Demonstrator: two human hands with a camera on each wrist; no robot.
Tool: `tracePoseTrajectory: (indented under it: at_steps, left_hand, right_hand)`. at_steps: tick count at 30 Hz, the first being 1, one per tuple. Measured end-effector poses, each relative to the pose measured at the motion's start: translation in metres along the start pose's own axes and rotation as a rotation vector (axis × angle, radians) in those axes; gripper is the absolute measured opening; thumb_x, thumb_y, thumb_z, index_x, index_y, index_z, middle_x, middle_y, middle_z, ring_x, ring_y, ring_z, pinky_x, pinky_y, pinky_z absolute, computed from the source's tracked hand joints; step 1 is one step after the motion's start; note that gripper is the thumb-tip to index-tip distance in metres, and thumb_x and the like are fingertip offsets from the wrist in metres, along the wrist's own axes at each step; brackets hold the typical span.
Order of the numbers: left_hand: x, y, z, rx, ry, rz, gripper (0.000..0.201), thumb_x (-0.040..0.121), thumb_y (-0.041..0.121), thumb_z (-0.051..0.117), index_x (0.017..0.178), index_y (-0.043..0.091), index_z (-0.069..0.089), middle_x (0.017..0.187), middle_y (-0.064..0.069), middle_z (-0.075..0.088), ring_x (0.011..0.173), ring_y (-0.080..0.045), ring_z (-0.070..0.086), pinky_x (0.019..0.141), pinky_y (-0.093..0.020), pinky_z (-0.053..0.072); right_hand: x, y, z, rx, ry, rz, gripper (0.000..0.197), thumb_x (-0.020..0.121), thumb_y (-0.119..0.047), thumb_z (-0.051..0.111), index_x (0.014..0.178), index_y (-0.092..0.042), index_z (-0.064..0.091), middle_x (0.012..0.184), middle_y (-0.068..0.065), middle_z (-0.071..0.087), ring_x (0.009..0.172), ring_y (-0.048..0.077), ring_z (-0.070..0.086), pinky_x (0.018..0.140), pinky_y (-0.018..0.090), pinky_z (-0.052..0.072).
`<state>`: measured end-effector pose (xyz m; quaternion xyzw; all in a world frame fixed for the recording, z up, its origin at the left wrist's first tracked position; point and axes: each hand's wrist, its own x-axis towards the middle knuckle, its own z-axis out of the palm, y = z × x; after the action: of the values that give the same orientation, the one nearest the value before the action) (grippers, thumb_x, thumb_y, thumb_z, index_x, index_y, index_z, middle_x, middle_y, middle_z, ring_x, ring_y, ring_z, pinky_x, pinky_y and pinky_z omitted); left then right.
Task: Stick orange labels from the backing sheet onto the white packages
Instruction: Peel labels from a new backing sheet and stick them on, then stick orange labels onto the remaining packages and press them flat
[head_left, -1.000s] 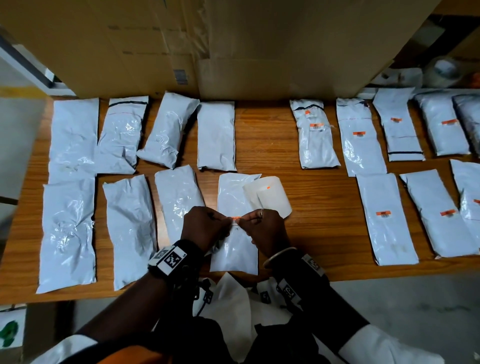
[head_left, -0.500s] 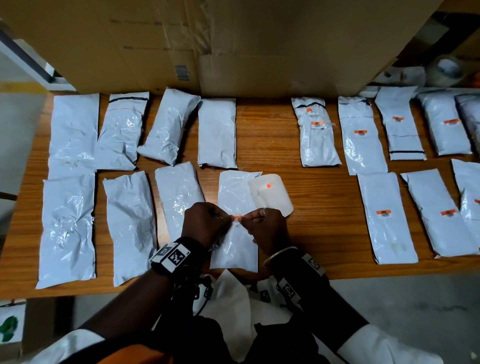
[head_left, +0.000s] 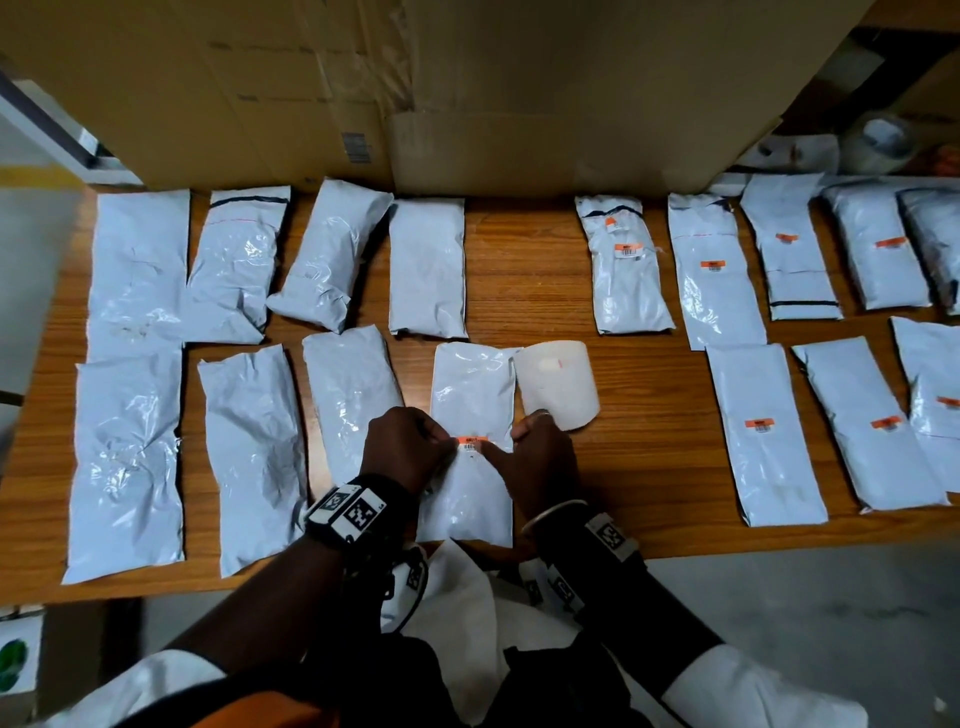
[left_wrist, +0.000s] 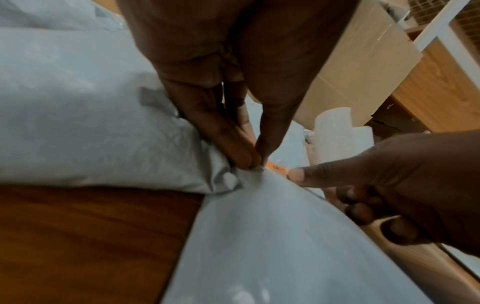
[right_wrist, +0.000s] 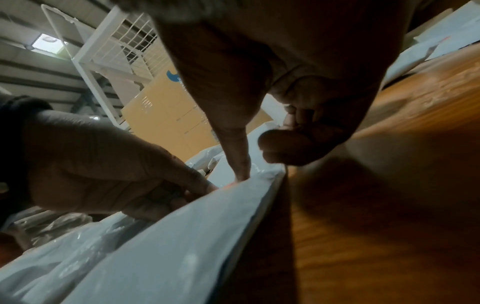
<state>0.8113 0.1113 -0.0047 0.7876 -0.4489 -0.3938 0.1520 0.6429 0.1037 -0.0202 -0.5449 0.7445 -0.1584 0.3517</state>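
Observation:
An orange label (head_left: 470, 441) lies across the middle of a white package (head_left: 472, 384) at the table's front centre. My left hand (head_left: 451, 442) pinches the label's left end between thumb and fingertips (left_wrist: 246, 158), down on the package (left_wrist: 272, 236). My right hand (head_left: 511, 448) presses its thumb (left_wrist: 298, 174) on the label's (left_wrist: 276, 167) right end, its other fingers curled on nothing. The right wrist view shows that thumb (right_wrist: 240, 168) on the package (right_wrist: 182, 236), the left hand (right_wrist: 116, 174) opposite. The curled white backing sheet (head_left: 558, 384) lies just right of the package.
Several unlabelled white packages (head_left: 249, 457) lie to the left. Several labelled ones (head_left: 761, 431) lie to the right. Cardboard boxes (head_left: 467, 93) wall off the back of the wooden table (head_left: 524, 270). A tape roll (head_left: 880, 143) sits at the far right back.
Both hands held the label just above the package; now it is down on the package, and the right hand has gone from pinching it to pressing it with the thumb.

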Motion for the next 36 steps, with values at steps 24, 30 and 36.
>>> tracePoseTrajectory:
  at_steps: [24,30,36]
  left_hand:
    - [-0.005,0.002,-0.014,0.192,-0.016,0.104,0.043,0.082,0.042,0.080,0.057,0.015,0.056,0.058,0.002,0.055,0.072,-0.024,0.065,0.061,-0.028,0.036]
    - [-0.036,0.023,-0.054,0.010,0.072,0.116,0.034,0.072,0.047,0.087,0.068,0.022,0.064,0.059,0.006,0.066,0.059,-0.008,0.064,0.058,-0.027,0.043]
    - [-0.051,0.077,-0.026,-0.242,0.068,0.212,0.040,0.075,0.043,0.087,0.064,0.017,0.058,0.053,0.012,0.060,0.049,-0.003,0.054,0.053,-0.017,0.039]
  right_hand:
    - [-0.010,0.002,-0.019,0.022,-0.165,-0.040,0.037,0.076,-0.023,0.086,0.091,-0.026,0.053,0.078,-0.009,0.063,0.079,0.014,0.064,0.079,0.032,0.052]
    - [-0.019,-0.003,-0.053,0.283,-0.241,-0.132,0.037,0.073,-0.011,0.087,0.085,-0.025,0.055,0.074,-0.005,0.061,0.064,0.004,0.056,0.074,0.030,0.053]
    - [-0.010,0.010,-0.118,0.447,-0.034,-0.281,0.030,0.082,-0.007,0.079,0.095,-0.029,0.062,0.093,-0.010,0.071,0.074,0.010,0.067,0.072,0.026,0.057]
